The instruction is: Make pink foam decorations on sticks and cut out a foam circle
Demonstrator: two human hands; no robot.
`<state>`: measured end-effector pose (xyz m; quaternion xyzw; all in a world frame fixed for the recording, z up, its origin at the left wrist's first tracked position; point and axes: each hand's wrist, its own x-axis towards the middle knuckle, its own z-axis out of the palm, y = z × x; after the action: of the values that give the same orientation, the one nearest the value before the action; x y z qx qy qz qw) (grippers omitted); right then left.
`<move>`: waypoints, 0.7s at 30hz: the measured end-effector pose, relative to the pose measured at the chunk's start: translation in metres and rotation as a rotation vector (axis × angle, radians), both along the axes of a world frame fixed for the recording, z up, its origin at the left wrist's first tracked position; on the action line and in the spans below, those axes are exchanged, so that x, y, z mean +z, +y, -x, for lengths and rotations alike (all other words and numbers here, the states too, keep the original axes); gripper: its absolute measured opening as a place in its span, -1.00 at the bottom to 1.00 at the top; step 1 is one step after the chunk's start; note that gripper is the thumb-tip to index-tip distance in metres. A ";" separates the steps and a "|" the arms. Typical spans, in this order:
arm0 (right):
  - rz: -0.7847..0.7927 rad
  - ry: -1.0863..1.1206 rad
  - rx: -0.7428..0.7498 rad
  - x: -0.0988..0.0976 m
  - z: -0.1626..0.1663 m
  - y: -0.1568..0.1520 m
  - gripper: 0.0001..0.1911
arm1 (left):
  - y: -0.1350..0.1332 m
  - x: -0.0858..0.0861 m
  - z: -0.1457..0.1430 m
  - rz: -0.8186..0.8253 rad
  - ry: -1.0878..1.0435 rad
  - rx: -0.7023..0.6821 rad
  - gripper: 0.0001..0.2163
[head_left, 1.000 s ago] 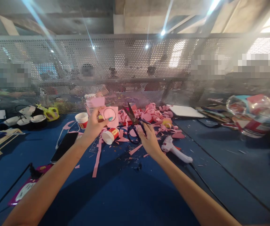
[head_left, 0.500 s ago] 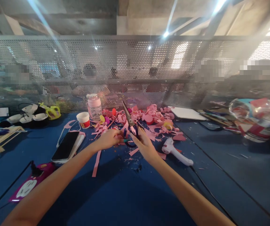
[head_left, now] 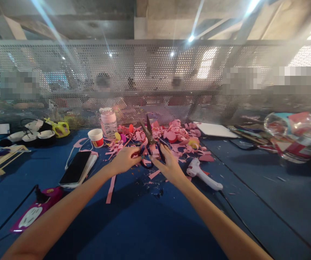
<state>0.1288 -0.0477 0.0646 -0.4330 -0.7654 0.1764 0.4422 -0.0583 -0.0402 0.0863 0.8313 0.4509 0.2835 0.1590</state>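
Observation:
A pair of scissors with dark handles is held above the blue table, its blades spread and pointing away from me. The fingers of my left hand are closed on the left handle loop. My right hand grips the loop on the other side, thumb toward the middle. Behind and beneath the blades spreads a heap of pink paper scraps. One long pink strip lies on the table below my left wrist.
Right of my hands lies a white glue gun with its cord. To the left are a phone, a paper cup, a pink-banded bottle and a purple power strip. A perforated metal screen stands behind the table.
The scissor blades have gone from closed together to spread apart. My left hand has shifted slightly and now grips the left loop; my right hand has moved slightly right with the other loop.

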 end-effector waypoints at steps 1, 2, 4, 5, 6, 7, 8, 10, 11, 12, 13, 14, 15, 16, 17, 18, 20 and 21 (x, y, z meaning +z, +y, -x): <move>-0.006 -0.012 -0.007 0.000 -0.001 0.000 -0.45 | 0.001 0.001 0.001 -0.001 0.003 0.004 -0.82; -0.010 -0.020 -0.011 0.000 -0.002 0.000 -0.44 | 0.001 0.001 0.001 -0.002 0.007 0.006 -0.82; -0.010 -0.029 -0.012 0.001 -0.003 0.000 -0.43 | 0.002 0.001 0.002 -0.001 0.009 0.007 -0.82; -0.009 -0.028 -0.012 0.001 -0.003 -0.001 -0.43 | 0.002 0.001 0.002 -0.002 0.005 0.005 -0.82; -0.006 -0.024 -0.010 0.002 -0.003 -0.001 -0.42 | 0.002 0.001 0.002 0.000 -0.002 0.001 -0.81; -0.001 -0.019 -0.007 0.003 -0.003 -0.001 -0.42 | 0.001 0.001 0.001 0.004 -0.009 -0.006 -0.81; 0.008 -0.012 -0.001 0.003 -0.002 -0.001 -0.42 | 0.001 0.001 0.001 0.008 -0.017 -0.011 -0.81; 0.038 0.006 0.011 0.004 -0.003 -0.001 -0.42 | 0.000 0.002 0.000 0.023 -0.026 -0.017 -0.80; 0.056 0.019 0.017 0.005 -0.003 -0.001 -0.42 | 0.000 0.002 0.000 0.031 -0.028 -0.018 -0.80; 0.076 0.035 0.027 0.005 -0.003 0.000 -0.43 | -0.001 0.003 0.000 0.042 -0.030 -0.019 -0.80; 0.098 0.053 0.041 0.004 -0.003 0.000 -0.44 | -0.001 0.004 0.000 0.054 -0.032 -0.020 -0.81; 0.118 0.072 0.053 0.003 -0.003 0.001 -0.45 | -0.001 0.004 0.000 0.063 -0.035 -0.019 -0.81; 0.135 0.091 0.059 0.001 -0.003 0.002 -0.47 | -0.002 0.005 0.000 0.067 -0.037 -0.016 -0.82; 0.146 0.106 0.058 -0.001 -0.003 0.004 -0.48 | -0.002 0.005 0.000 0.069 -0.038 -0.013 -0.83; 0.149 0.120 0.047 -0.004 -0.003 0.005 -0.49 | -0.002 0.005 0.000 0.070 -0.037 -0.009 -0.84; 0.142 0.134 0.030 -0.007 -0.002 0.006 -0.49 | -0.003 0.005 0.000 0.075 -0.037 -0.010 -0.84; 0.131 0.192 0.008 -0.014 0.000 0.008 -0.44 | -0.004 0.007 -0.001 0.111 -0.049 -0.044 -0.84; 0.150 0.240 0.015 -0.017 0.001 0.009 -0.42 | -0.006 0.008 -0.001 0.135 -0.065 -0.072 -0.84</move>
<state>0.1278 -0.0383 0.0475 -0.4348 -0.6950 0.2868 0.4957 -0.0577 -0.0459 0.0946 0.8247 0.4334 0.2733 0.2393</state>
